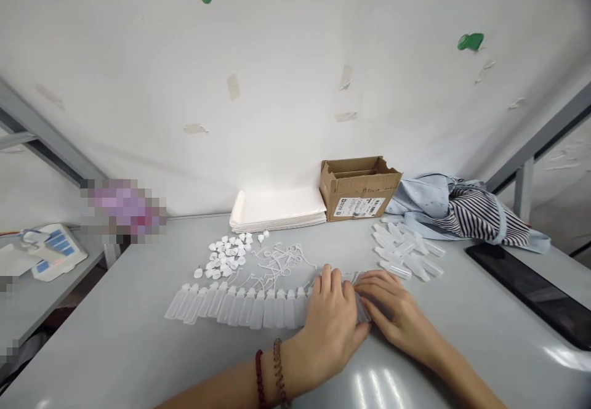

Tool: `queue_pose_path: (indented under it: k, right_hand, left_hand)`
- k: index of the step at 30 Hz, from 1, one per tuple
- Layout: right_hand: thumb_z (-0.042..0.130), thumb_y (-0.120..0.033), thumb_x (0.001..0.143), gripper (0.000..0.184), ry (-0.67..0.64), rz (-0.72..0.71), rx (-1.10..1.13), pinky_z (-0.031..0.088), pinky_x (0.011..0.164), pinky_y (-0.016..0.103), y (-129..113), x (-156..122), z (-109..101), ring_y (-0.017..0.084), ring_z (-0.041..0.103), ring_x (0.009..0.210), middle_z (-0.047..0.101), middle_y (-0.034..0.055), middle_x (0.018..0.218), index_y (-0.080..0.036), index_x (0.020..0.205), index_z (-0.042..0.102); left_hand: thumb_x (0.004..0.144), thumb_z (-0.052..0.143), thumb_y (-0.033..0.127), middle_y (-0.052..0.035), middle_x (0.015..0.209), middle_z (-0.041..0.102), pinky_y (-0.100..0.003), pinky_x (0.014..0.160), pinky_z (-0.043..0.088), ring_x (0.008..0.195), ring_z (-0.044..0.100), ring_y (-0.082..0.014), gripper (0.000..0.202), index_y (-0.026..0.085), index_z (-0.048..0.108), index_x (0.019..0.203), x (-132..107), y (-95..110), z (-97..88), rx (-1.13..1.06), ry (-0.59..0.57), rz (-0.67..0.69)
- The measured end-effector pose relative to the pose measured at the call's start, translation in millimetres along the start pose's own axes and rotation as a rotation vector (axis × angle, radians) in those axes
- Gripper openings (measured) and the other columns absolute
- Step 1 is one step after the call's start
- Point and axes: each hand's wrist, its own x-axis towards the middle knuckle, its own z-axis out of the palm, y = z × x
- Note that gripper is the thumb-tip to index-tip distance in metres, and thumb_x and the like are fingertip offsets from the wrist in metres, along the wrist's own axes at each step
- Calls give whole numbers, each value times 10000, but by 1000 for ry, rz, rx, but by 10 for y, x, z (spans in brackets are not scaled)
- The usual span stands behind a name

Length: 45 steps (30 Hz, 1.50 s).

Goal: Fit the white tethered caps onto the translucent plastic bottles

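Head view shows both hands close together at the right end of a row of small plastic bottles [257,310] on the grey table [152,347]. The left hand [330,323], with two bracelets [278,369] on its wrist, lies over this end, its fingers bent and side by side. The right hand [397,313] is just beside it, the fingers also held close, touching the last bottles from the right. How firmly each hand closes on them I cannot tell, because the hands hide this part. The bottles are translucent whitish, flat-looking, set side by side with their necks away from the person, and the row curves slightly. White strings [289,262] lie tangled just behind the necks, near white caps [226,255]; more bottles [399,247] lie in a loose heap beyond the right hand.
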Motion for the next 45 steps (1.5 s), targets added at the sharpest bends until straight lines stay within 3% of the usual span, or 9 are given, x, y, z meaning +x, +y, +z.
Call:
queue_pose_path:
  k: [4,8,14,19,26,32,37,41,45]
  right_hand:
    - [456,-139,871,213,7,-9,14,496,836,430,1,-13,14,231,616,937,699,71,909,-204,961,638]
    - [492,-152,866,179,85,-45,6,498,845,412,41,-27,7,230,620,949,699,67,936,-205,972,627]
    - [530,-214,870,116,354,68,-99,510,795,385,320,-16,-192,234,644,882,699,63,900,-226,927,630]
    - [529,-321,868,146,406,142,-220,506,771,407,573,-38,-302,253,645,850,701,66,876,-234,890,645]
    - [508,-472,868,293,300,133,-329,492,732,431,672,-124,-270,276,644,846,718,71,869,-235,877,680]
    - [459,-449,898,318,163,177,-406,485,709,405,685,-147,-205,263,641,850,721,75,879,-219,891,679]
    - [414,-423,916,335,134,157,-468,467,672,402,643,-93,-196,270,636,824,721,91,856,-212,900,675]
    - [443,-429,911,296,182,119,-357,481,693,400,389,128,-328,261,637,824,705,87,861,-215,941,645]
    - [481,-349,917,195,141,10,-201,496,716,366,-105,594,-425,233,624,854,682,77,905,-226,1016,596]
  left_hand:
    - [809,605,486,-235,1210,503,-550,955,387,1227,361,-420,542,44,538,1116,-14,50,-68,-71,-57,-37]
    - [841,522,553,-155,1185,527,-497,924,415,1116,446,-330,597,118,460,1246,-9,-25,-239,-243,13,-6]
    - [922,344,159,-141,1071,589,-440,905,413,1039,486,-267,296,99,565,1110,129,-951,-490,-150,162,-236]
    - [814,484,115,-107,828,626,-412,817,436,907,521,-279,174,127,652,771,190,-1542,-461,-134,160,-248]
    - [807,506,153,-76,816,672,-396,799,453,899,545,-259,162,170,655,745,203,-1520,-516,-262,281,-230]
    - [839,552,245,-43,865,697,-377,836,463,915,578,-223,119,207,650,783,83,-1362,-690,-404,419,-161]
    - [798,645,312,-42,919,694,-344,822,457,890,599,-206,111,210,657,840,-2,-1241,-839,-776,542,-295]
    - [736,720,323,-38,880,710,-323,825,457,909,634,-203,184,190,616,810,-41,-1273,-945,-1129,537,-380]
    - [703,755,316,-37,862,725,-331,880,443,940,649,-202,217,184,617,806,-100,-1311,-972,-1364,473,-436]
